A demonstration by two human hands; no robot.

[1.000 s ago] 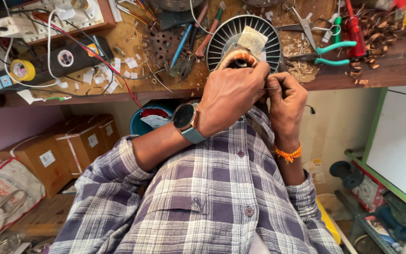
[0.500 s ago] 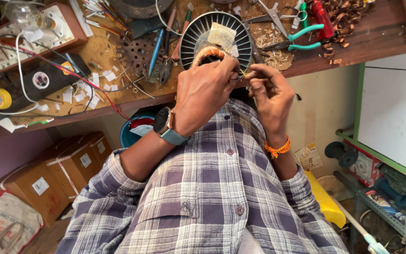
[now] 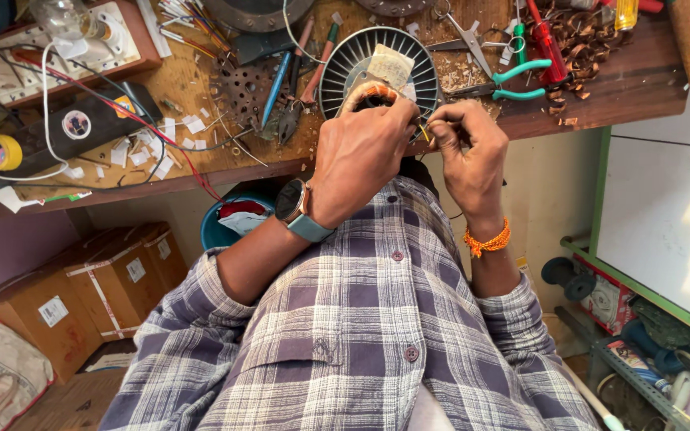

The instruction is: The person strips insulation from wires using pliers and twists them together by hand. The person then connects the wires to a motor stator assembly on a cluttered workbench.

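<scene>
Copper winding (image 3: 370, 94) sits on a stator gripped by the left hand (image 3: 358, 156) at the worktop's (image 3: 193, 88) near edge, just before a black ribbed fan cover (image 3: 377, 68) that holds a scrap of paper. Right hand (image 3: 465, 148) pinches a thin yellow sleeve (image 3: 424, 132) beside the coil, fingers closed on it. Below the edge, a blue tub (image 3: 221, 231) holds red and white rags (partly hidden). Teal pliers (image 3: 513, 80), scissors (image 3: 465, 36) and copper scrap (image 3: 576, 56) crowd the right side; cardboard boxes (image 3: 81, 279) stand under the left.
</scene>
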